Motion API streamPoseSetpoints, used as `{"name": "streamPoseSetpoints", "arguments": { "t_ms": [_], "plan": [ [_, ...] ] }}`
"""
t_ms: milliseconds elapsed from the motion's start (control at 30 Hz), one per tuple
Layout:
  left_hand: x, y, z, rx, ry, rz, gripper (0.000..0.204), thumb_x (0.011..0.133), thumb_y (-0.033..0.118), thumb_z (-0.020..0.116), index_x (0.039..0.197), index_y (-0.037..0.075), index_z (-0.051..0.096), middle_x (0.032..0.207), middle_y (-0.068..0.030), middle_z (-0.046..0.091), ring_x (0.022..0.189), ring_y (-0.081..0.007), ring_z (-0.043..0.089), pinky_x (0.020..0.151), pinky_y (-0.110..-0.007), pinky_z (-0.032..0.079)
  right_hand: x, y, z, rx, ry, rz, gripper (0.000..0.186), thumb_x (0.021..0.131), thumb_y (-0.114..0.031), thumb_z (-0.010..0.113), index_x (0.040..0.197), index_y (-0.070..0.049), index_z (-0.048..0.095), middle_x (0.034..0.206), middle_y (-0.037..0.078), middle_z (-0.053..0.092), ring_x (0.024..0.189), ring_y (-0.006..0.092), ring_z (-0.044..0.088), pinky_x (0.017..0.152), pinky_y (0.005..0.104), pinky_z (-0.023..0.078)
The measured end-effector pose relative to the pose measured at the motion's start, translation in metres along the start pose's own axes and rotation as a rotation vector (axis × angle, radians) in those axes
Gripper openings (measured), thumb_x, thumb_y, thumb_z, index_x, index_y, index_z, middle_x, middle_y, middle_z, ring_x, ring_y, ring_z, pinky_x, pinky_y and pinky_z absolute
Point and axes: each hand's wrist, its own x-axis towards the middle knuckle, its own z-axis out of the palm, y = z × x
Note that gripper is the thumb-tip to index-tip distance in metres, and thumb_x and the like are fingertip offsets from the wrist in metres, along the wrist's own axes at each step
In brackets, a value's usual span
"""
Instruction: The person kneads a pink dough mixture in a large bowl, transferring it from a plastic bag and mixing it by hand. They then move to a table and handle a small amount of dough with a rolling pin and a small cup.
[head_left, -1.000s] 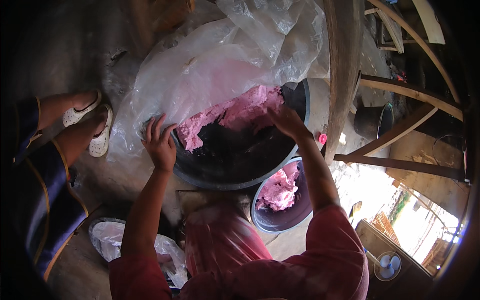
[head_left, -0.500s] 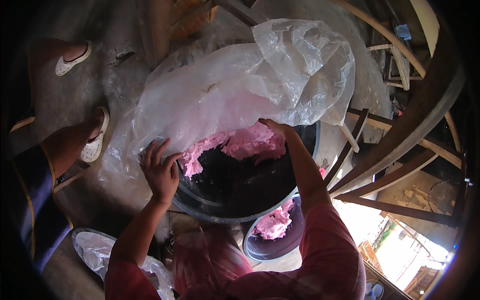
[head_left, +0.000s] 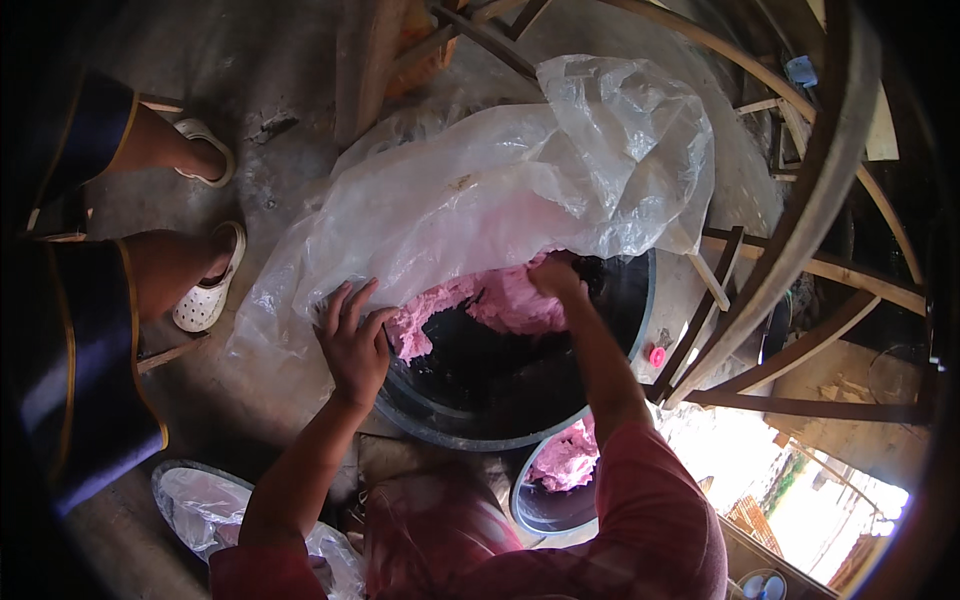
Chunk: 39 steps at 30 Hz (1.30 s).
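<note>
A wide black basin (head_left: 480, 390) holds a soft, crumbly pink dough-like mass (head_left: 520, 302) along its far side. A large clear plastic sheet (head_left: 440, 200) covers the far part of the basin and some of the pink mass. My left hand (head_left: 355, 345) is at the basin's left rim, fingers spread and touching the sheet's edge, holding nothing. My right hand (head_left: 556, 276) is inside the basin at the right end of the pink mass, its fingers curled into it and partly hidden.
A smaller dark basin (head_left: 530, 505) with more pink mass (head_left: 567, 458) stands against the near side. An oval container (head_left: 190, 475) with plastic is at the lower left. Another person's legs and white clogs (head_left: 205, 300) are on the left. Curved wooden pieces (head_left: 790, 230) crowd the right.
My right hand has gone from the sheet's edge down into the pink mass. My left hand stays at the rim with fingers spread. The whole view has shifted slightly.
</note>
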Motion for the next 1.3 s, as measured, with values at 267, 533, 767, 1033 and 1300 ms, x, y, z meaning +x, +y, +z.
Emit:
{"name": "streamPoseSetpoints", "arguments": {
  "t_ms": [267, 533, 767, 1033, 1300],
  "plan": [
    [-0.003, -0.001, 0.002, 0.048, 0.016, 0.004, 0.025, 0.072, 0.004, 0.064, 0.088, 0.022, 0.068, 0.129, 0.0073, 0.056, 0.127, -0.0238, 0.043, 0.100, -0.049, 0.034, -0.150, -0.149, 0.040, 0.317, 0.459, -0.071, 0.059, 0.083, -0.047, 0.055, 0.107, 0.006, 0.062, 0.121, 0.032, 0.052, 0.109, 0.0431, 0.056, 0.101, 0.0617, 0.032],
    [-0.002, -0.002, 0.004, 0.053, 0.018, 0.001, 0.026, 0.073, 0.004, 0.064, 0.089, 0.024, 0.068, 0.129, 0.0068, 0.056, 0.127, -0.0235, 0.044, 0.099, -0.049, 0.035, -0.067, 0.012, -0.010, 0.719, 0.124, 0.108, 0.051, 0.091, -0.051, 0.047, 0.088, -0.008, 0.072, 0.091, 0.015, 0.070, 0.084, 0.0321, 0.067, 0.084, 0.0404, 0.050],
    [-0.003, -0.004, 0.009, 0.071, 0.018, -0.010, 0.025, 0.073, 0.005, 0.064, 0.088, 0.025, 0.068, 0.129, 0.0071, 0.056, 0.128, -0.0237, 0.043, 0.099, -0.048, 0.035, -0.004, -0.079, -0.009, 0.703, -0.131, 0.038, 0.059, 0.071, -0.061, 0.067, 0.093, -0.006, 0.071, 0.109, 0.014, 0.065, 0.102, 0.0225, 0.061, 0.088, 0.0337, 0.047],
    [-0.002, -0.002, 0.003, 0.057, 0.003, 0.011, 0.026, 0.073, 0.005, 0.064, 0.089, 0.024, 0.067, 0.129, 0.0078, 0.055, 0.128, -0.0233, 0.043, 0.098, -0.050, 0.035, -0.172, -0.176, 0.037, 0.118, 0.530, -0.365, 0.046, 0.086, -0.045, 0.057, 0.112, -0.009, 0.067, 0.133, 0.018, 0.050, 0.127, 0.0449, 0.040, 0.098, 0.0570, 0.039],
    [-0.002, -0.005, 0.006, 0.038, -0.002, -0.014, 0.026, 0.071, 0.004, 0.065, 0.088, 0.023, 0.067, 0.129, 0.0081, 0.055, 0.128, -0.0228, 0.042, 0.098, -0.051, 0.035, -0.107, -0.002, -0.042, 0.485, -0.163, 0.105, 0.058, 0.093, -0.056, 0.044, 0.106, -0.005, 0.068, 0.121, 0.018, 0.061, 0.112, 0.0348, 0.058, 0.095, 0.0414, 0.047]
  ]
}}
